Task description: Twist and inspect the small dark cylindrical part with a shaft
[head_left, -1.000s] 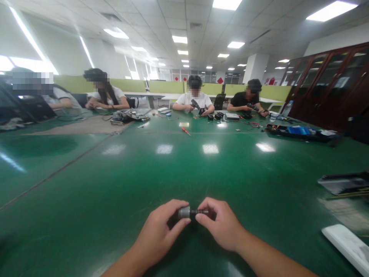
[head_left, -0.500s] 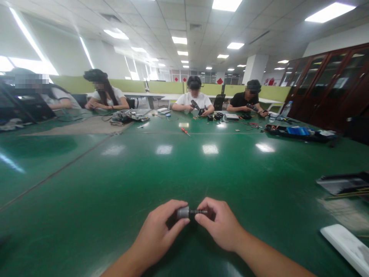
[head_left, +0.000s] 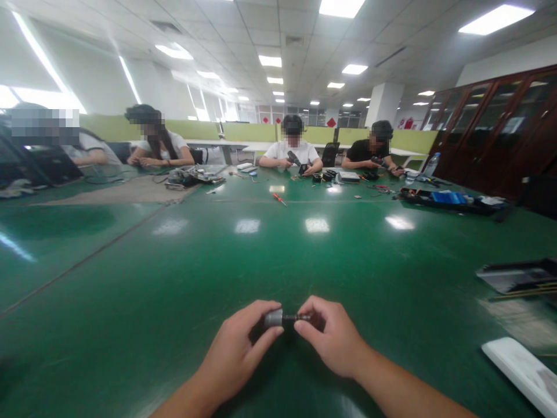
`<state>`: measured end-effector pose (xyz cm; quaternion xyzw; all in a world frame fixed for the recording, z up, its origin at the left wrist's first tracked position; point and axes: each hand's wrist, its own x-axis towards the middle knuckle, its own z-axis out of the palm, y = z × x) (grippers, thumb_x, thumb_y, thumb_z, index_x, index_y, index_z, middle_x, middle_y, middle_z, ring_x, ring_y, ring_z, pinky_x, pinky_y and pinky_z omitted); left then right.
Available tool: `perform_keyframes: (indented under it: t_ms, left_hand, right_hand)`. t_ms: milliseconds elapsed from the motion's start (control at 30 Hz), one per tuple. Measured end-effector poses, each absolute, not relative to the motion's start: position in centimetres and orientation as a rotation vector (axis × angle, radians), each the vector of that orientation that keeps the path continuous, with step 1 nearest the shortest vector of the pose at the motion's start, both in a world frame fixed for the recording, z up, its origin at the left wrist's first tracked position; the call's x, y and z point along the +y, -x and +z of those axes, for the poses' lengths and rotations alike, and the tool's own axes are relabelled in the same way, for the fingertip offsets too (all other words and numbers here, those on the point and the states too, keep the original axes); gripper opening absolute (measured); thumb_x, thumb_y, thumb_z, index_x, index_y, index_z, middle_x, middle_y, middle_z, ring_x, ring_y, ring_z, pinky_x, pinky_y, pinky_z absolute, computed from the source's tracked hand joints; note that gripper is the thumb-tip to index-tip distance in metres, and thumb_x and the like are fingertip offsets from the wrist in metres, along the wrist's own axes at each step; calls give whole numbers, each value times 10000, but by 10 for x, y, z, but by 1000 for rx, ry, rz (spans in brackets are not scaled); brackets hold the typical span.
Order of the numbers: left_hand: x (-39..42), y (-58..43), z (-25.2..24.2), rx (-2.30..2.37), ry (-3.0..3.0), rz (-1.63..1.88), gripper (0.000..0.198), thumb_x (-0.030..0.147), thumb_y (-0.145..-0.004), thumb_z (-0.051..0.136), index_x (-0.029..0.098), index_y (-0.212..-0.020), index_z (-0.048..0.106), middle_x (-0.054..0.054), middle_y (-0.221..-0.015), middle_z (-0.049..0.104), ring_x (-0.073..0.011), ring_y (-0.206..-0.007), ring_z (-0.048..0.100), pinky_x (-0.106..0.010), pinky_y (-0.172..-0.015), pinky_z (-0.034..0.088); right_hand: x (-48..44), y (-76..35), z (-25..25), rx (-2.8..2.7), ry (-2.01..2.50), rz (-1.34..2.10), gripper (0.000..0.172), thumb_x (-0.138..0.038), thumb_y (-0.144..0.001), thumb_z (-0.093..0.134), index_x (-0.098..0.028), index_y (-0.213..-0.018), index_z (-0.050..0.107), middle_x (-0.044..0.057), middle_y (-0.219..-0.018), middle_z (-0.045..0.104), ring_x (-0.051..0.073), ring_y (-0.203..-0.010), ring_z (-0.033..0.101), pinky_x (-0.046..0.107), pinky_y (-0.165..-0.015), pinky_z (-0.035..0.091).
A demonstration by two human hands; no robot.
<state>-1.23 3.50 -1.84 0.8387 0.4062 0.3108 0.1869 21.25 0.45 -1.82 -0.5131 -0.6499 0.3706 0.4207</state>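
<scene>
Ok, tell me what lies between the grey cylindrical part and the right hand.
In the head view, a thin dark shaft runs from the grey cylindrical part to the right hand.

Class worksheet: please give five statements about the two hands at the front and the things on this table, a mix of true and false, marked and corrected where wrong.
1. The left hand holds the grey cylinder. True.

2. The right hand lies flat on the green table. False: it holds the thin dark rod between thumb and fingers.

3. The orange-handled screwdriver lies between the two hands. False: it lies well beyond them, toward the far side of the table.

4. The long white object is to the right of the right hand. True.

5. The dark rod points upright from the grey cylinder. False: it extends sideways, toward the right hand.
</scene>
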Motion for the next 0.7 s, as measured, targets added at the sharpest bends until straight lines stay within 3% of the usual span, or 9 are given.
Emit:
perform_keyframes:
  t_ms: [700]
  left_hand:
    - [37, 14, -19, 1164, -2369, 913, 280, 371, -936, 616, 285, -1201, 644, -37, -1143, 724, -209, -1034, 695, -304, -920, 568]
  right_hand:
    - [7, -213, -17, -1623, 1297, 906, 28, -207, -829, 656, -188, -810, 655, -25, -670, 608, 129, -627, 548, 225, -593, 397]
